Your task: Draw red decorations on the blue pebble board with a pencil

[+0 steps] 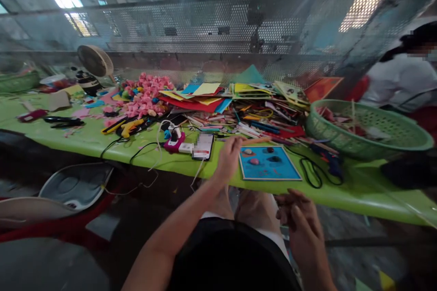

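Observation:
Over the table's front part, my left hand (229, 157) is closed, thumb and fingers pinched on a thin orange stick (257, 140) that points right. Just below the stick lies a blue card (271, 170) with small dark, pink and pale lumps on it, beside that hand. My right hand (300, 213) is in front of the table edge, above my lap, with its fingers curled in and thumb against them. Whatever those fingers hold, if anything, cannot be made out. A phone (203, 146) rests left of my left hand.
A magenta power strip (175, 142) with cables lies left of the phone. Behind are pink pieces (146, 95), coloured sheets (198, 97) and many sticks. A green basket (368, 134) and a blue glue gun (329, 161) stand right. A fan (95, 61) is back left; a person (396, 72) sits right.

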{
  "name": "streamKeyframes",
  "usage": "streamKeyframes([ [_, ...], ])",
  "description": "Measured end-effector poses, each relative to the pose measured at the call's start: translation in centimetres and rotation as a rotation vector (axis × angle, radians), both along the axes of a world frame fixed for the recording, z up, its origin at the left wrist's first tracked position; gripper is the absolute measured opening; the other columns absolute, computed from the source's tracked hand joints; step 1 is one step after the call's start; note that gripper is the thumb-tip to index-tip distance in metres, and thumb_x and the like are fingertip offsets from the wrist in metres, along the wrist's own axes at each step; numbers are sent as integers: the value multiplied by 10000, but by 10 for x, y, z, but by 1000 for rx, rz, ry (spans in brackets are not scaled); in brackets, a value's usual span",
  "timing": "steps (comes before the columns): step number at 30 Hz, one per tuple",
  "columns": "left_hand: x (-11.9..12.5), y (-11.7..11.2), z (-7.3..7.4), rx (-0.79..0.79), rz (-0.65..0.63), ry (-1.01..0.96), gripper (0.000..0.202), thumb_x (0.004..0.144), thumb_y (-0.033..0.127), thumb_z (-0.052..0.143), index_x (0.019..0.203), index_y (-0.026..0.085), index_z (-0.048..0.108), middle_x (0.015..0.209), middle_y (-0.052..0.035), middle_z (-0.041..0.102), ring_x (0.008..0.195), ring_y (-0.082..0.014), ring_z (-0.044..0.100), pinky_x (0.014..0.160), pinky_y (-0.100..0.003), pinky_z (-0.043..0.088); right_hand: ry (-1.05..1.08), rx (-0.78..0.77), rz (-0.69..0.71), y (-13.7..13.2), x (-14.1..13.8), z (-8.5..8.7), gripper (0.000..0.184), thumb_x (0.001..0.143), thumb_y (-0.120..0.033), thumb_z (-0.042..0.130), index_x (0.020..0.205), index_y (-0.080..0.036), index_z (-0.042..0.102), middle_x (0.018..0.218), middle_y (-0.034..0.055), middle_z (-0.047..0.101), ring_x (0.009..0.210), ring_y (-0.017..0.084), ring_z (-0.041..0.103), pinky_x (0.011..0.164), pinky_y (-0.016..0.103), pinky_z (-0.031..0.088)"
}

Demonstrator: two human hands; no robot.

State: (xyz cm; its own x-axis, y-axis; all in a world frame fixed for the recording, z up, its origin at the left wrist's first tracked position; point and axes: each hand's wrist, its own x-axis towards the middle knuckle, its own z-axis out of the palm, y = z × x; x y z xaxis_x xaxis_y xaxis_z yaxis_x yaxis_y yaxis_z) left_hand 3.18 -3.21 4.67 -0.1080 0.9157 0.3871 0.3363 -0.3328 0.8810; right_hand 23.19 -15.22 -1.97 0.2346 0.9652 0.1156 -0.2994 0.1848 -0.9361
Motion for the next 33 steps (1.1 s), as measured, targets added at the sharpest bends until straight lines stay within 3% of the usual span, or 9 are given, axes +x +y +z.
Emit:
streamKeyframes([
  [3,-27,59,17,-64,149,101,402,1120,356,320,1165,165,670,1065,-123,726,949,-236,695,869,-346,536,-36,-53,-9,-3,10,-15,360,872,-474,770,1138,-246,689,950,59,742,594,128,544,580,291,483],
  [6,-37,87,25,-114,175,283,314,1064,269,469,1277,150,666,1249,-178,709,1190,-316,652,1017,-435,493,-68,-69,-23,-4,19,-25,356,862,-481,777,1103,-231,697,957,50,736,592,117,528,594,292,494],
  [8,-33,85,21,-121,163,413,404,1002,233,593,1401,174,618,1479,-192,601,1414,-376,498,1148,-521,390,-119,-71,-56,-4,23,-28,355,851,-479,786,1076,-217,702,939,41,732,596,116,532,593,284,494],
  [10,-26,70,11,-120,106,534,500,981,240,640,1477,220,574,1602,-153,505,1511,-378,384,1210,-546,316,-186,-83,-78,-3,28,-31,356,836,-473,799,1050,-205,705,906,37,733,606,126,554,583,276,489],
  [13,-17,46,-7,-117,-51,687,477,995,324,656,1467,283,597,1558,-66,576,1482,-281,450,1217,-423,353,-272,-105,-112,1,36,-33,347,816,-464,813,1009,-194,713,855,37,735,643,148,601,568,264,483],
  [16,-13,38,-15,-128,-112,811,377,1026,340,615,1391,261,661,1457,-68,660,1406,-259,533,1195,-394,387,-338,-84,-166,7,43,-30,333,807,-457,808,983,-189,719,862,47,745,715,172,653,614,279,516],
  [21,-6,55,-9,-150,-86,998,280,1037,327,615,1269,190,690,1347,-119,680,1286,-286,613,1118,-510,482,-439,-35,-245,18,50,-20,329,790,-447,802,987,-193,733,877,54,762,787,204,704,701,322,562],
  [25,2,65,-6,-164,-88,1104,384,1009,393,670,1328,183,629,1357,-111,641,1161,-254,668,980,-486,587,-466,-26,-208,25,53,-22,324,795,-461,792,967,-192,737,880,58,768,790,210,710,726,334,575],
  [33,11,77,1,-290,-167,1133,400,1007,390,674,1338,172,623,1348,-118,643,1146,-255,673,963,-473,595,-499,-19,-187,31,63,-36,351,762,-503,801,920,-192,757,872,70,783,795,233,729,748,352,598],
])
